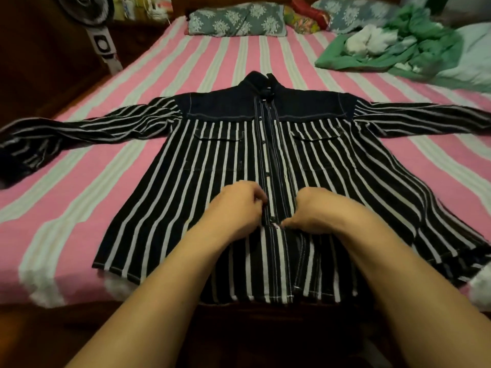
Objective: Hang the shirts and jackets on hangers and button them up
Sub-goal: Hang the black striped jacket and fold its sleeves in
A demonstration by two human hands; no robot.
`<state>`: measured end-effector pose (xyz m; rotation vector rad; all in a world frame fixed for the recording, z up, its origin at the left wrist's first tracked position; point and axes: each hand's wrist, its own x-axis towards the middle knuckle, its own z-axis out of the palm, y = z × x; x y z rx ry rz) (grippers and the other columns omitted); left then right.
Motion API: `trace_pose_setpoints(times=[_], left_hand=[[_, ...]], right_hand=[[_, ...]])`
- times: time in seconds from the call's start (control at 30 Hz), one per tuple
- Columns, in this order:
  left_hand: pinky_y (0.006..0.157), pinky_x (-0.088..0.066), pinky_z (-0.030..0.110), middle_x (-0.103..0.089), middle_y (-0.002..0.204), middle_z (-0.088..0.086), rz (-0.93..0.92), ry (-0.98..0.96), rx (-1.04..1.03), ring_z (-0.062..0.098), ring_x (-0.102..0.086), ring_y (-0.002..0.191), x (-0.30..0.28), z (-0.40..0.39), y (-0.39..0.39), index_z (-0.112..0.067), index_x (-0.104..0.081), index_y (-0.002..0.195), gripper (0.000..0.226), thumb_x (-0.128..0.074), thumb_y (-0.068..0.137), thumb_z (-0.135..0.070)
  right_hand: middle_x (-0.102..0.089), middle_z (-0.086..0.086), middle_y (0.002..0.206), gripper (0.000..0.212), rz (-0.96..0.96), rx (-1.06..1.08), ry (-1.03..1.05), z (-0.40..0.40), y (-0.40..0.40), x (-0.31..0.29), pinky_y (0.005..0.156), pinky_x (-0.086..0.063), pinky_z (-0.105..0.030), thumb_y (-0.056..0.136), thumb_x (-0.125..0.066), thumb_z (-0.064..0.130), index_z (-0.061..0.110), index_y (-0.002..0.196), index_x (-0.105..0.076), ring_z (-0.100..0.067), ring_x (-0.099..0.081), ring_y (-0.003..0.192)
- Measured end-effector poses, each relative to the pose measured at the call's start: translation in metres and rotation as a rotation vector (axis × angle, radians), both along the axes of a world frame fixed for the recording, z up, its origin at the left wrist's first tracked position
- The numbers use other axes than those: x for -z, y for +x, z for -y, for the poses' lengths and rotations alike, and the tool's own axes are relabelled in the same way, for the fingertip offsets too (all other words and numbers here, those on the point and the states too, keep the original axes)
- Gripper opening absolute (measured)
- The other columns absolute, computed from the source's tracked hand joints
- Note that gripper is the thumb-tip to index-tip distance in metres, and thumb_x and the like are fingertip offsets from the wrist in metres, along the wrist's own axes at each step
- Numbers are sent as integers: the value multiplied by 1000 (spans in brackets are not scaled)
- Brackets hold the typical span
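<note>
A black shirt with white stripes (212, 155) lies flat and face up on the bed, sleeves spread to both sides. A black hanger hook (269, 85) sticks out of its collar. The front placket is closed from the collar down to my hands; below them the two edges lie apart. My left hand (236, 208) pinches the left placket edge low on the shirt. My right hand (313, 211) pinches the right edge right beside it, fingertips nearly meeting at a button.
The bed has a pink and white striped sheet (79, 187). Pillows (236, 21) lie at the head. A green cloth heap (393, 46) sits at the back right. A standing fan (101, 41) is beside the bed at the left.
</note>
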<state>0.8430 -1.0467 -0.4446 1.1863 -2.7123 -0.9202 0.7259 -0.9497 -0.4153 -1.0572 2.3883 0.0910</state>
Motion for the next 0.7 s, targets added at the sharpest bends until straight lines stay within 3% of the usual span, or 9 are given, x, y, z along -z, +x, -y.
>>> trace_pose_setpoints(times=[0.17, 0.37, 0.53, 0.7], left_hand=[[91, -56, 41, -67, 106, -6, 95, 8, 56, 15, -63, 97, -3, -1, -14, -32, -68, 105, 12, -69, 93, -33], [79, -55, 31, -66, 92, -7, 128, 38, 117, 9, -62, 86, -6, -4, -13, -28, -67, 89, 8, -73, 91, -32], [73, -53, 31, -65, 89, -6, 177, 16, 147, 13, -62, 83, -9, -7, -14, -26, -66, 90, 7, -67, 95, -30], [78, -59, 36, -66, 93, -3, 191, 44, 115, 16, -65, 85, -9, -8, -14, -22, -66, 93, 5, -62, 96, -22]], right_hand=[[-65, -2, 84, 22, 47, 58, -86, 0, -5, 4, 66, -53, -30, 88, -70, 36, 15, 87, -61, -17, -64, 76], [-67, -6, 69, 17, 546, 425, -372, -25, -24, 0, 75, -55, -42, 86, -64, 21, 14, 71, -70, -23, -65, 69], [-74, -5, 76, 23, 475, 329, -274, -21, -20, 5, 84, -59, -44, 86, -66, 31, 9, 87, -74, -24, -72, 75], [-55, 3, 55, 23, 360, 256, -247, -15, -13, 9, 56, -45, -27, 84, -70, 30, 18, 67, -61, -13, -53, 53]])
